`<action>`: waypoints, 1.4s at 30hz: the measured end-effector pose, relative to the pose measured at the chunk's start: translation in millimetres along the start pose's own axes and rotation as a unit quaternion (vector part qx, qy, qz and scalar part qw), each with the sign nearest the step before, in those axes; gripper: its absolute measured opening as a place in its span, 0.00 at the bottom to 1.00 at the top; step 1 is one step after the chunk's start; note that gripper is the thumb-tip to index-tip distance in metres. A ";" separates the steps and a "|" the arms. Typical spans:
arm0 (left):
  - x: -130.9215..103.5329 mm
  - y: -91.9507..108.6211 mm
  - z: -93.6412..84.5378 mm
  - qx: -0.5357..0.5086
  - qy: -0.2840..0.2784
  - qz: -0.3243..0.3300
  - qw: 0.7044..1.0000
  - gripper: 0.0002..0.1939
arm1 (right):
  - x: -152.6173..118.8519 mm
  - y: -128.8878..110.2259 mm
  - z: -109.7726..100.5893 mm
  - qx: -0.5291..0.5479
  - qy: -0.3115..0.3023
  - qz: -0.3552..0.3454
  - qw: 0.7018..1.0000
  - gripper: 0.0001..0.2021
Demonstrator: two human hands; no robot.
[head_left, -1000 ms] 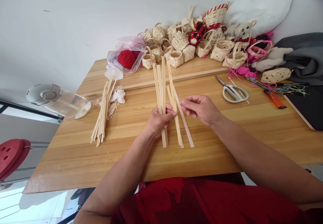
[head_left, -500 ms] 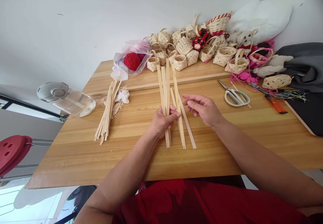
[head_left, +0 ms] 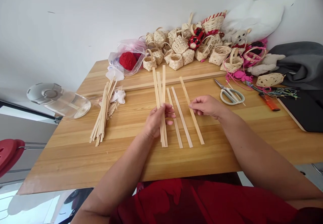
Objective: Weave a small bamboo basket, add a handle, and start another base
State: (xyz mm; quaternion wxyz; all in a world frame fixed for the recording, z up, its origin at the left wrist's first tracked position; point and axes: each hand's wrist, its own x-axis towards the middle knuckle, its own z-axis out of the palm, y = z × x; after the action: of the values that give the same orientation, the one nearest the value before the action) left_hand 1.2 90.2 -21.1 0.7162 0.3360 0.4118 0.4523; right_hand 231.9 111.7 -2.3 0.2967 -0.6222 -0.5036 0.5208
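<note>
My left hand (head_left: 159, 119) is closed around a few pale wooden strips (head_left: 158, 87), which fan apart slightly at their far ends. Between thumb and fingers, my right hand (head_left: 205, 106) pinches one single wooden strip (head_left: 198, 127), slanting across the table. Two more strips lie flat between the hands: a pale one (head_left: 182, 117) and a narrower-looking one (head_left: 178, 132) partly behind my left fingertips. A larger bundle of strips (head_left: 103, 116) rests to the left of my left hand.
Small woven baskets (head_left: 176, 62) crowd the back of the wooden table (head_left: 121, 166). Scissors (head_left: 230, 96) and an orange lighter (head_left: 270, 102) lie to the right. A clear bottle (head_left: 68, 103) and a bag with red yarn (head_left: 127, 61) are at left.
My right hand has taken one strip from beside my left hand and moved it to the right. The view has shifted slightly.
</note>
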 end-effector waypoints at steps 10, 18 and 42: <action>3.1 -1.1 -11.0 0.021 0.028 0.020 0.999 0.22 | 1.6 3.2 4.0 -0.249 0.035 0.011 0.968 0.12; 2.0 1.1 -5.1 -0.002 0.045 0.028 0.999 0.23 | 2.6 4.9 8.2 -0.286 0.060 0.013 0.956 0.12; -1.6 -4.8 1.4 0.068 -0.032 0.000 0.997 0.29 | -15.2 -0.5 30.6 0.002 -0.029 -0.161 0.987 0.18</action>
State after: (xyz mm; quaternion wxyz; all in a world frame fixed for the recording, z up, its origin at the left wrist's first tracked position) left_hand 3.8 86.8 -24.1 0.7045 0.3980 0.4183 0.4127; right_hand 203.6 92.9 -5.2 0.3634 -0.5170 -0.6046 0.4849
